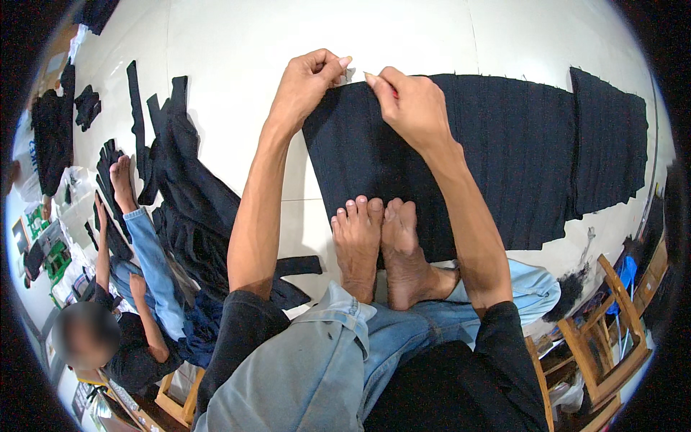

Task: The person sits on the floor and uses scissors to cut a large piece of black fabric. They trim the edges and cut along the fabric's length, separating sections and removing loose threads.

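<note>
A stack or spread of dark navy fabric [504, 151] lies on the pale floor in front of me, with a ribbed look and loose threads along its far edge. At the fabric's far left corner my left hand [306, 83] is closed in a pinch; whatever sits between thumb and finger is too small to name. Just right of it, over the same edge, my right hand [417, 104] is pinched too, and a bit of something red [395, 93] shows inside its fingers. My bare feet rest on the near side of the cloth.
A second dark fabric panel [612, 137] lies at the right end. More dark garment pieces [187, 173] are strewn to the left, where another person [144, 338] sits on the floor. Wooden stools [604, 345] stand at the lower right.
</note>
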